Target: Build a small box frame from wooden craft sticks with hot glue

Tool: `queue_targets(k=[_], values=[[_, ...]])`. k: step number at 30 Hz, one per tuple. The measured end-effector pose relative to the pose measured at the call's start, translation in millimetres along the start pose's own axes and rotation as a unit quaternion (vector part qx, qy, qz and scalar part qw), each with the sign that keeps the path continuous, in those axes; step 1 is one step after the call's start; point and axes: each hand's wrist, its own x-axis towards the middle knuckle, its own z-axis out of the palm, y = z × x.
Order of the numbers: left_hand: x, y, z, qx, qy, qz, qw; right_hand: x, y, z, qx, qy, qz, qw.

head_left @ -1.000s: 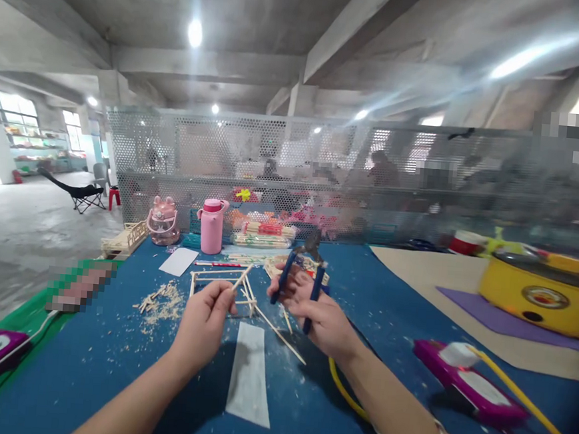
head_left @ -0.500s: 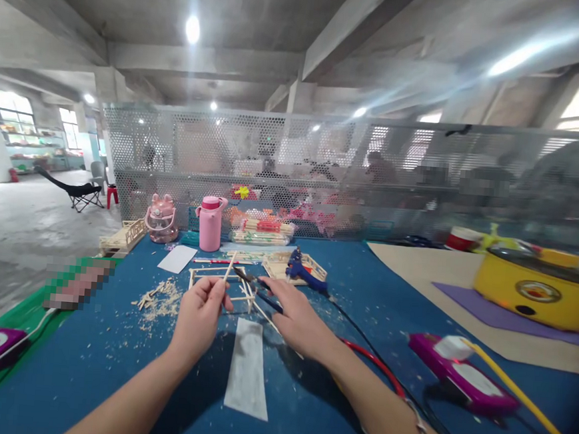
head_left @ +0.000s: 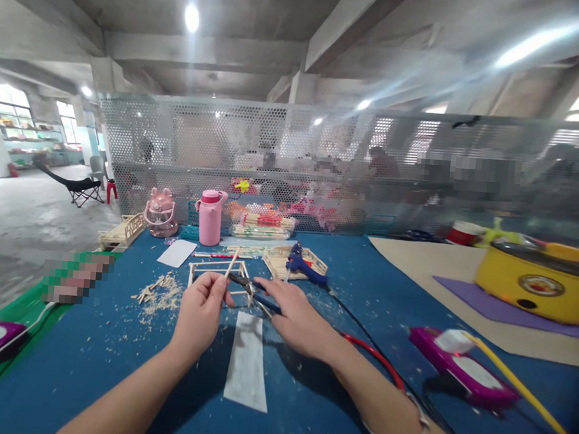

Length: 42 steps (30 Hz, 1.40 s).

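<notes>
My left hand pinches a thin wooden stick that points up and away. My right hand grips blue-handled cutting pliers, whose jaws point left toward the stick, close to my left fingertips. Just behind both hands a small frame of wooden sticks stands on the blue table. A white strip of paper lies flat under and in front of my hands.
A pile of wood chips lies left of the frame. A blue glue gun rests on a wooden tray. A pink bottle, purple power strips, a yellow pot and a mesh fence surround the table.
My right hand lowered the pliers from upright in front of me to level, jaws toward the stick. The glue gun came into view behind. My left hand stayed almost in place.
</notes>
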Motion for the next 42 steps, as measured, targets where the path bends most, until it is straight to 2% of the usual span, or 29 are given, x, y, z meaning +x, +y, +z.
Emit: queue_targets(k=[8, 16, 30, 37, 42], values=[[-2.8, 2.6, 1.0, 0.031, -0.015, -0.004, 0.999, -2.4, -0.2, -0.5, 0.024, -0.002, -0.009, 1.000], [-6.1, 4.8, 1.6, 0.085, -0.039, 0.020, 0.995, -5.4, -0.2, 1.9, 0.024, 0.003, -0.022, 0.999], [-10.0, 8.0, 2.2, 0.100, -0.066, 0.014, 0.993, -7.1, -5.4, 1.8, 0.087, 0.014, -0.020, 0.996], [-11.5, 7.8, 3.0, 0.064, -0.089, 0.006, 0.994, -4.5, -8.9, 8.1, 0.046, 0.034, -0.017, 0.998], [-10.4, 6.5, 3.7, 0.155, -0.072, 0.017, 0.985, -0.2, -5.1, 19.7, 0.005, 0.052, -0.011, 0.999]])
